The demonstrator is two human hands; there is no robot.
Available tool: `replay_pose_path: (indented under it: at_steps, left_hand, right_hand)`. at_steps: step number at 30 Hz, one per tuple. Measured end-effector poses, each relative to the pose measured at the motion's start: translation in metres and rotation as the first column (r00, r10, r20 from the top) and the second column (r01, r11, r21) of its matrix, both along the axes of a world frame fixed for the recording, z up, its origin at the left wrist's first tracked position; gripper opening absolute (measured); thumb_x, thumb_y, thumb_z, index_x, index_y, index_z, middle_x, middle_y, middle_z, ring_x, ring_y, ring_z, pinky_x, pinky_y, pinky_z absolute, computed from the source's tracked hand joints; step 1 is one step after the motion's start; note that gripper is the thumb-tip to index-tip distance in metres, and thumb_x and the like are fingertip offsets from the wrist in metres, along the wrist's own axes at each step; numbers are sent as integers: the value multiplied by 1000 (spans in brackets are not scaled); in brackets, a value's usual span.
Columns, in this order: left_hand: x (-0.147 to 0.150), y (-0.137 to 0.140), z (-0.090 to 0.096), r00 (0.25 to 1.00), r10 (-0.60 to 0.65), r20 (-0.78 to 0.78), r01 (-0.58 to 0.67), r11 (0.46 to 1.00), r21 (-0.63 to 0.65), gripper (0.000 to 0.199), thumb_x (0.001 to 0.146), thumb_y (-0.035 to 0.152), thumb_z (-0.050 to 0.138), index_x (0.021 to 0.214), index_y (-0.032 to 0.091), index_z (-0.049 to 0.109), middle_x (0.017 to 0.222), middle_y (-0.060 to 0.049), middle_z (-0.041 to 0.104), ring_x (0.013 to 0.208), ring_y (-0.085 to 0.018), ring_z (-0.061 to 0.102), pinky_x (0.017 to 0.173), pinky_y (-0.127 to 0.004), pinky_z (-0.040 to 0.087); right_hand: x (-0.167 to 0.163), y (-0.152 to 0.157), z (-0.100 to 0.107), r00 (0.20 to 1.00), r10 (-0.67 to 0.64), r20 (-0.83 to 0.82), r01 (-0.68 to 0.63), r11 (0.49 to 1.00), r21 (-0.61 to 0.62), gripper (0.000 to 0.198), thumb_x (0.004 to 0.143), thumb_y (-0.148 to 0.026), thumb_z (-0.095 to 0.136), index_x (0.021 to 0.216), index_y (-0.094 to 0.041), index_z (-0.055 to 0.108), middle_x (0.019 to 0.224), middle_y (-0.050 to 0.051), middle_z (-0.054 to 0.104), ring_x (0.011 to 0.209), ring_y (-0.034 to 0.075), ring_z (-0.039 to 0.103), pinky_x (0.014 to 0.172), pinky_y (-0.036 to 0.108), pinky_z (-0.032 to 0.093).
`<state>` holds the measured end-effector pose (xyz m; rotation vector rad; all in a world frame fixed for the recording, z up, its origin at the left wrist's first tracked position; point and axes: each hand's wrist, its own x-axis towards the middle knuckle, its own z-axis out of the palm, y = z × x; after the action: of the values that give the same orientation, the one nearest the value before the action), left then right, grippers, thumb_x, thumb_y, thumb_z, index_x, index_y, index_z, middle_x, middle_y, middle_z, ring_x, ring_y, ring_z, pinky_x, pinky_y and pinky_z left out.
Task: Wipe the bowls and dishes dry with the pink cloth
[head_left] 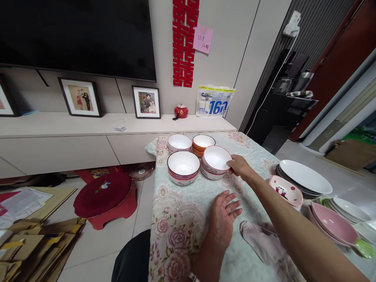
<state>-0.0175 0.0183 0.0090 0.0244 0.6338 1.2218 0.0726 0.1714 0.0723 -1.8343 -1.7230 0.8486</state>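
Observation:
My right hand (239, 166) pinches the right rim of a white bowl (217, 157) with a red edge. This bowl tilts slightly over another patterned bowl (212, 175); whether they touch, I cannot tell. To its left stands a stack of bowls (183, 164), the top one dark-rimmed. Behind are a pink-red rimmed bowl stack (179, 142) and an orange bowl stack (203, 141). My left hand (223, 213) is open, palm turned up and fingers spread, holding nothing above the flowered tablecloth (176, 231). A crumpled pale cloth (264, 243) lies to its right.
On the table's right side are stacked white plates (305, 176), a spotted dish (285, 190), pink carrot-shaped dishes (335, 223) and more plates (349, 209). A low cabinet (132, 127) runs behind the table. A red stool (104, 196) and flattened cardboard (38, 250) are on the floor at left.

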Motion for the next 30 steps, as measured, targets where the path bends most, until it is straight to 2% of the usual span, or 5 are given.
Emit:
replay_pose_path:
  at_steps: [9,13,21,25,30]
  left_hand:
    - [1,-1,-2,999,40,4,-40,986,164,49,92,52,52,125,15,57,137,-19,57,108,-27,63,86,-38,51]
    - [4,-3,-4,999,37,24,-43,941,335,68,79,63,66,131,22,52,145,-16,51,126,-35,54,94,-48,52]
    - [4,-10,1,994,21,-110,30,899,438,70,79,33,74,142,21,45,139,-15,58,126,-35,56,100,-51,51]
    - [5,-10,-2,969,85,-230,11,923,385,75,74,31,75,142,19,46,137,-15,61,125,-36,57,94,-49,55]
    - [10,-5,-14,904,180,-387,-38,937,347,79,71,28,75,144,20,45,145,-13,56,133,-33,53,103,-45,50]
  right_hand:
    - [47,-61,29,978,-51,-204,64,996,59,30,74,-23,52,100,-13,65,41,-3,51,40,12,46,40,21,27]
    - [68,-95,18,985,-22,-174,27,999,29,36,75,-27,53,106,-13,66,42,-4,52,40,13,49,39,21,30]
    - [80,-134,-19,977,9,-215,-21,998,-55,40,86,-39,51,114,-14,63,51,-2,58,43,15,52,41,24,38]
    - [100,-168,-25,980,190,-57,-187,981,59,45,94,-52,48,119,-20,67,84,7,72,78,24,67,73,37,54]
    - [119,-220,-34,854,426,299,-469,879,87,46,89,-38,66,134,-33,62,136,11,60,125,33,54,104,53,45]
